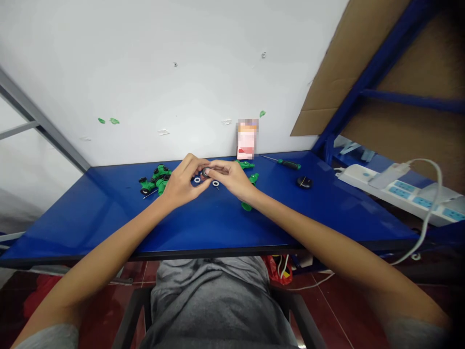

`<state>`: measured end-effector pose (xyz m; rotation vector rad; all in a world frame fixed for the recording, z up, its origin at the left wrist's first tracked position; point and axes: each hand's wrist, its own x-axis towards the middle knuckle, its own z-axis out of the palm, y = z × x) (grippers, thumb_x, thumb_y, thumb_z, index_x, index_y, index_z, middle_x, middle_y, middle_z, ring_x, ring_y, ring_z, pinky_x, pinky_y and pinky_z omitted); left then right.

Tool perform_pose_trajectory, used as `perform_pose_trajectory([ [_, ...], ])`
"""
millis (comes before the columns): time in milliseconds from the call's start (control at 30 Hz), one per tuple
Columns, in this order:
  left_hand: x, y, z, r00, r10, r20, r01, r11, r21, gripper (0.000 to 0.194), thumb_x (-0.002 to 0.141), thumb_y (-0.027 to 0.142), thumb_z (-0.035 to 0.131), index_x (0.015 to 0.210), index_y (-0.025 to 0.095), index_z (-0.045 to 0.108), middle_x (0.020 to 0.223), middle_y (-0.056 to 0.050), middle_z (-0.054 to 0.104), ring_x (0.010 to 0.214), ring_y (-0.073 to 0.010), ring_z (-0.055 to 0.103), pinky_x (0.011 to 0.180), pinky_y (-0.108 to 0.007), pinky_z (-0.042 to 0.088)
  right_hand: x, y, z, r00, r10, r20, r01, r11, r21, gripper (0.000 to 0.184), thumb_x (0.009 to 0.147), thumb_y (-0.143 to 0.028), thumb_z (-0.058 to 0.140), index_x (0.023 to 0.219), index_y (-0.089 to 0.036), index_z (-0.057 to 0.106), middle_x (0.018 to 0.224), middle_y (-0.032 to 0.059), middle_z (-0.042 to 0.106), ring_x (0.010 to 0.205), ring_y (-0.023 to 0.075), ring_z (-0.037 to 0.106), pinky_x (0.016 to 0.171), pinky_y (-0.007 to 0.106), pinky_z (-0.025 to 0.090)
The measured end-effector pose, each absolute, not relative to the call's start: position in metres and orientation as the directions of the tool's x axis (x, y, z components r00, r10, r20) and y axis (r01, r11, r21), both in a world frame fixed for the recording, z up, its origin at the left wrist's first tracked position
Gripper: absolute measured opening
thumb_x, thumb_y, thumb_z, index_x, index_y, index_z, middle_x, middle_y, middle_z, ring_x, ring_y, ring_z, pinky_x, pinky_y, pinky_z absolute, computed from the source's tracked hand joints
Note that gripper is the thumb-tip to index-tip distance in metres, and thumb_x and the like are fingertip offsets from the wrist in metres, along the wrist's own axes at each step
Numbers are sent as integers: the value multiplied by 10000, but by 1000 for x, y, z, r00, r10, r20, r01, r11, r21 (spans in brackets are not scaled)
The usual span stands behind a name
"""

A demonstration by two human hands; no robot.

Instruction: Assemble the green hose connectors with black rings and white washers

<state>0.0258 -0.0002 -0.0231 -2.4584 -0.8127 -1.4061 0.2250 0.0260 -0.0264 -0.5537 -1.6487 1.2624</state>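
Note:
My left hand [183, 180] and my right hand [232, 177] meet above the blue table, fingers closed around a small dark round piece [205, 172]. My right thumb presses on its face, and the left fingers and thumb curl round it from the other side. Just below my fingertips lie two white rings [215, 183]. Beside my left hand is a cluster of green plastic fittings [158, 181] with black parts, partly covered by the hand. More green pieces [247, 206] lie by my right wrist, which hides some of them.
A screwdriver [288, 164] with a green and black handle lies at the back right, near a small black object [304, 182]. A blurred phone-like screen [247, 140] leans on the white wall. A white power strip [395, 189] with cables runs along the right side.

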Motion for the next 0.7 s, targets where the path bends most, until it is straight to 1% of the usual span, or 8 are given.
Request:
perform_pose_trajectory([
  [33, 25, -1, -22, 423, 351, 836, 531, -843, 86, 285, 1012, 153, 695, 1288, 208, 647, 1005, -41, 645, 849, -162, 626, 731, -291, 548, 226, 27, -26, -439, 802, 406, -185, 362, -914, 342, 845, -521, 891, 996, -218, 841, 1000, 46, 854, 967, 230, 795, 947, 391, 640],
  [100, 23, 0, -20, 442, 320, 838, 513, -856, 56, 263, 1037, 156, 683, 1294, 213, 666, 990, -45, 656, 845, -161, 631, 714, -282, 548, 228, 28, -25, -440, 805, 398, -187, 351, -918, 338, 840, -509, 896, 996, -216, 835, 997, 45, 849, 934, 220, 783, 913, 381, 642],
  [267, 25, 1, -25, 424, 266, 866, 563, -826, -22, 122, 1027, 167, 693, 1138, 208, 661, 861, -13, 625, 766, -156, 617, 656, -274, 510, 228, 28, -26, -473, 801, 367, -151, 337, -929, 285, 862, -426, 869, 1029, -201, 820, 991, 50, 847, 962, 221, 779, 924, 374, 609],
  [367, 27, 1, -28, 403, 235, 885, 580, -813, -48, 120, 1002, 132, 687, 1075, 206, 627, 836, 4, 598, 726, -140, 588, 630, -257, 482, 228, 29, -27, -494, 781, 383, -157, 353, -922, 289, 861, -412, 868, 1035, -187, 816, 1020, 63, 848, 988, 222, 779, 928, 366, 592],
  [467, 27, 1, -28, 399, 234, 886, 581, -812, -48, 142, 983, 118, 695, 1046, 210, 607, 818, 17, 573, 715, -133, 569, 626, -250, 467, 229, 30, -28, -500, 778, 381, -142, 360, -922, 296, 861, -422, 870, 1036, -189, 820, 982, 60, 842, 966, 223, 775, 907, 363, 593],
  [533, 27, 2, -29, 391, 245, 887, 588, -808, -36, 148, 976, 127, 698, 1032, 214, 592, 813, 23, 557, 704, -130, 561, 623, -250, 463, 230, 30, -28, -509, 777, 371, -131, 356, -925, 300, 871, -427, 861, 1067, -203, 826, 998, 59, 846, 974, 227, 774, 903, 365, 596],
  [633, 27, 3, -30, 343, 274, 898, 627, -779, -2, 184, 943, 144, 712, 987, 223, 552, 814, 31, 533, 665, -125, 535, 603, -257, 450, 228, 29, -27, -517, 776, 361, -144, 337, -930, 310, 889, -449, 842, 1101, -223, 835, 1070, 59, 855, 1038, 235, 778, 944, 373, 603],
  [700, 27, 3, -31, 311, 301, 902, 653, -757, 28, 218, 913, 157, 729, 965, 229, 530, 824, 31, 534, 662, -128, 531, 594, -261, 440, 226, 28, -28, -507, 784, 358, -153, 327, -933, 320, 880, -480, 846, 1063, -217, 842, 1061, 58, 856, 1065, 243, 782, 967, 381, 609],
])
